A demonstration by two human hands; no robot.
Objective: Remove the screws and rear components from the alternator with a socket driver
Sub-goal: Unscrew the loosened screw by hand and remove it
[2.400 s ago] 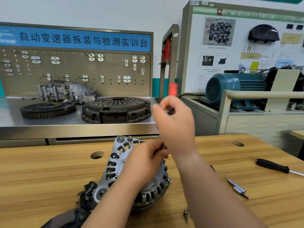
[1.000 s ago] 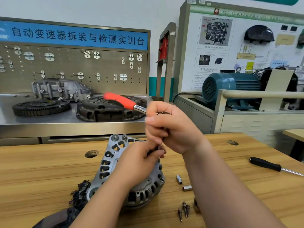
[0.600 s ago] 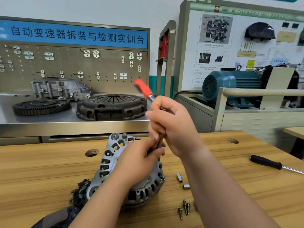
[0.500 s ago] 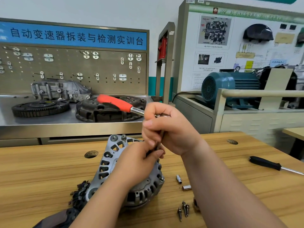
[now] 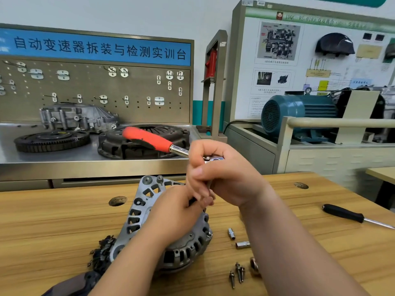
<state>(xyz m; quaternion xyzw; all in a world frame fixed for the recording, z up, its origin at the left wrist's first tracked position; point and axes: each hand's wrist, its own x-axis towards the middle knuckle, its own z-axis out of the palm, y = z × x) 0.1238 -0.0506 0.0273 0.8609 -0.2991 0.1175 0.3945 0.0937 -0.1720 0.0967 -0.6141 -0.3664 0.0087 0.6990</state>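
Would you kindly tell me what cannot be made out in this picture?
Head view:
- Driver tip and what it engages on the alternator: hidden by left hand and right hand gripping it.
- Driver's red handle: blurred.
- Screwdriver tip: cut off by the right edge.
- Loose screws: too small for detail.

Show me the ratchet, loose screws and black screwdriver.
ratchet [image 5: 147, 138], head view, red handle.
loose screws [image 5: 239, 273], head view, one screw's shank.
black screwdriver [image 5: 342, 213], head view, black handle.
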